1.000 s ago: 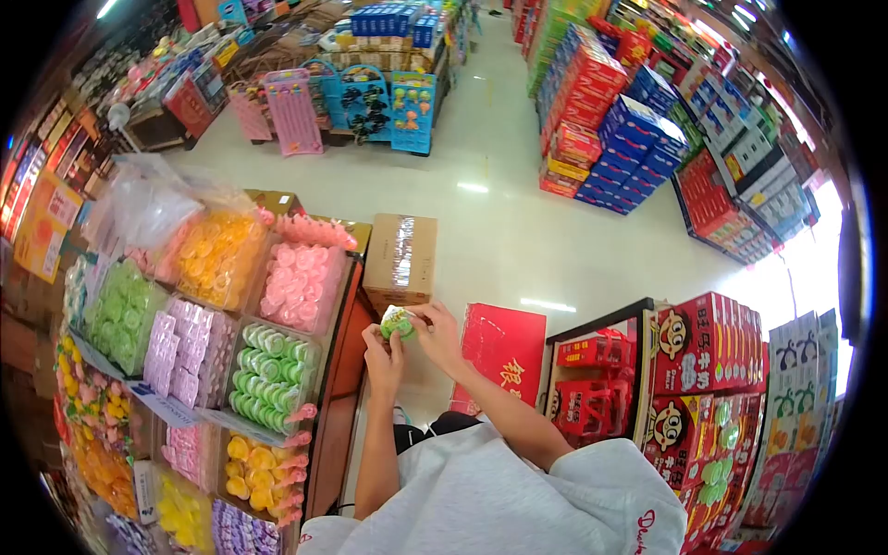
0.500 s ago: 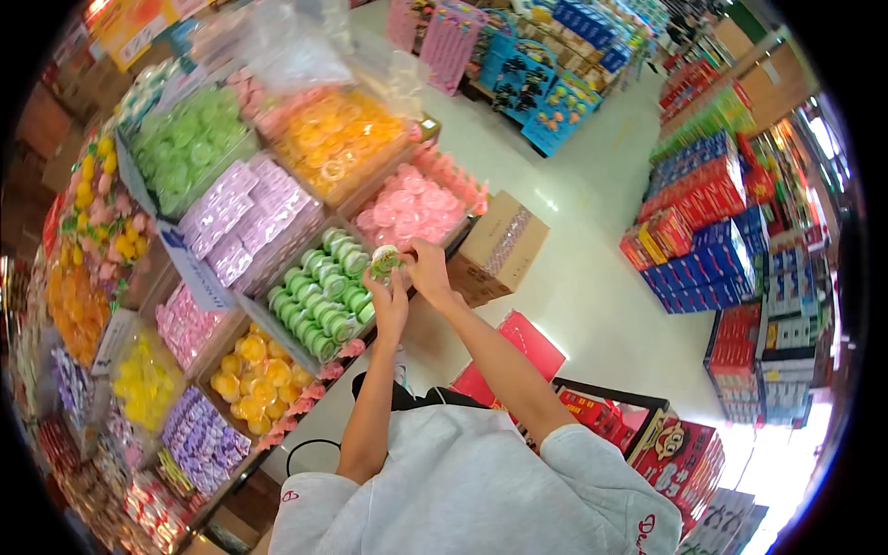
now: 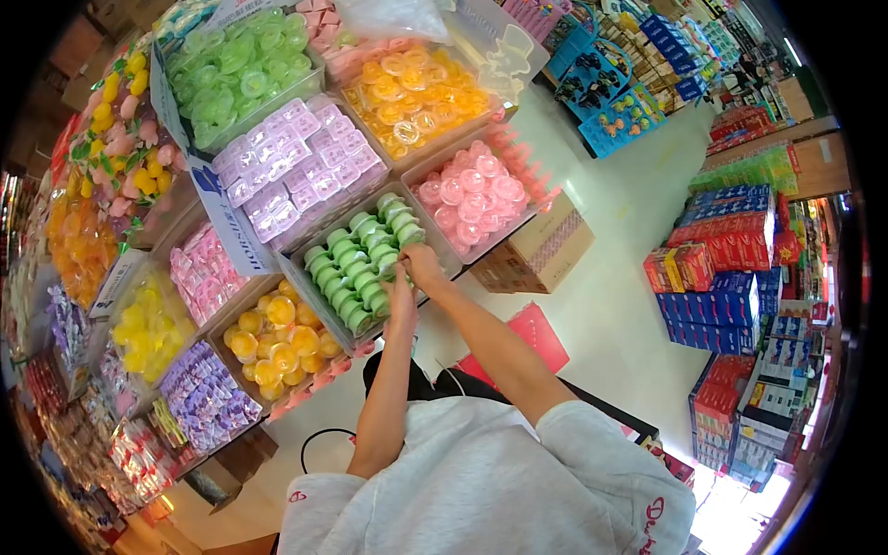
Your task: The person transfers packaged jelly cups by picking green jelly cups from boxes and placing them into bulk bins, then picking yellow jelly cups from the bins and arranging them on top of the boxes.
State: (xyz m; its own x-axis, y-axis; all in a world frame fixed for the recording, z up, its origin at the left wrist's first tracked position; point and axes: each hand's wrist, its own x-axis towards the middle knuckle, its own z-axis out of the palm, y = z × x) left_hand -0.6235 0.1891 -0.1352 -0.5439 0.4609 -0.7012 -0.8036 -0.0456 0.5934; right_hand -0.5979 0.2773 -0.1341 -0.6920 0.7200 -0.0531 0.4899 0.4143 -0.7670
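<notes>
Both of my hands meet over the front right of a bin (image 3: 294, 275) with rows of small green lidded cups (image 3: 347, 268). My right hand (image 3: 424, 267) is closed, its fingertips pinched at a green cup at the end of a row. My left hand (image 3: 400, 301) is closed just below, its fingertips touching the same spot. The cup between them is mostly hidden by the fingers.
Around the bin stand pink cups (image 3: 472, 194), orange cups (image 3: 287, 342), purple packs (image 3: 296, 166), orange rings (image 3: 416, 92) and green rings (image 3: 240, 69). A cardboard box (image 3: 536, 250) sits on the floor at right. Stacked boxes (image 3: 721, 250) stand across the aisle.
My view has shifted closer over the bins. The small round cup held up between both hands has come down to the green cups, and my fingers now cover it.
</notes>
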